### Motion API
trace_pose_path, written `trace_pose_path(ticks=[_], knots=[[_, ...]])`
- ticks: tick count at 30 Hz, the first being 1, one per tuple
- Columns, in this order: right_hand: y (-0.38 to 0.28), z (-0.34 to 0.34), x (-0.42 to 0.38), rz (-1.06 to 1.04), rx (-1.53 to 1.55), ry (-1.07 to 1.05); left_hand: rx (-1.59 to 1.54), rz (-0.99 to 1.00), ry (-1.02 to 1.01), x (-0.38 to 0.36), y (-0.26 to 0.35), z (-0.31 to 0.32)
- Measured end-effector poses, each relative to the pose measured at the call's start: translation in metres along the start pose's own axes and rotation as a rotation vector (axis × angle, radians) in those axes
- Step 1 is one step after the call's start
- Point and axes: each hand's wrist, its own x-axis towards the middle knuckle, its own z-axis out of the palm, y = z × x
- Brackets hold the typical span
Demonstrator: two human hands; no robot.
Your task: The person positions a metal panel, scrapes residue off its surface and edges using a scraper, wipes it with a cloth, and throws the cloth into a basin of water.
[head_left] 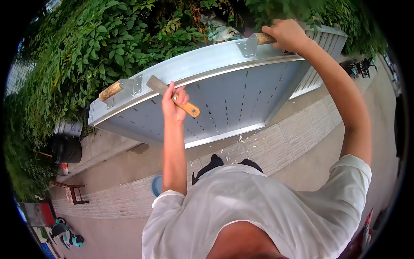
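While our left hand is closed around the wooden handle of the knife, its blade runs up-left against the rim of the metal panel. Our right hand is wrapped around the wooden pole at the panel's top edge. Ivy lies behind.

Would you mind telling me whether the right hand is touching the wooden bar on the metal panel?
Touching. The head view shows the right hand closed over the wooden bar just past its bracket, with no gap between them.
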Motion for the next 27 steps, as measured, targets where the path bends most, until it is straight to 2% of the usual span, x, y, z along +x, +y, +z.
trace_pose_path(ticks=[8, 9, 12, 13, 17, 20, 21, 23, 24, 25, 26, 27], knots=[[0.03, 0.079, 0.019, -0.088, 0.111, 0.04, -0.082, -0.049, 0.219, 0.054, -0.043, 0.001], [0.03, 0.094, 0.02, -0.101, 0.131, 0.023, -0.147, -0.05, 0.159, 0.06, -0.051, -0.002], [0.045, 0.135, 0.022, -0.027, 0.141, 0.049, -0.074, -0.088, 0.299, 0.082, -0.074, 0.003], [0.049, 0.142, 0.022, 0.003, 0.139, -0.031, -0.052, -0.067, 0.346, 0.093, -0.08, 0.009], [0.073, 0.187, 0.017, 0.124, 0.295, 0.184, 0.025, 0.034, 0.536, 0.127, -0.106, 0.031], [0.08, 0.188, -0.01, 0.578, 0.703, 0.344, 0.129, 0.152, 0.642, 0.15, -0.099, 0.02], [0.079, 0.194, -0.028, 0.772, 0.901, 0.35, 0.141, 0.156, 0.621, 0.157, -0.093, 0.016], [0.065, 0.26, -0.077, 1.1, 1.501, 0.43, 0.156, 0.139, 0.596, 0.172, -0.093, 0.011], [0.041, 0.269, -0.106, 1.322, 1.802, 0.527, 0.162, 0.121, 0.593, 0.183, -0.093, 0.009], [0.015, 0.298, -0.145, 1.547, 2.136, 0.465, 0.169, 0.104, 0.586, 0.193, -0.092, 0.009], [-0.018, 0.321, -0.19, 1.703, 2.511, 0.274, 0.177, 0.118, 0.587, 0.201, -0.091, 0.01], [-0.06, 0.334, -0.236, 1.708, 2.768, 0.245, 0.181, 0.128, 0.588, 0.206, -0.09, 0.015]])
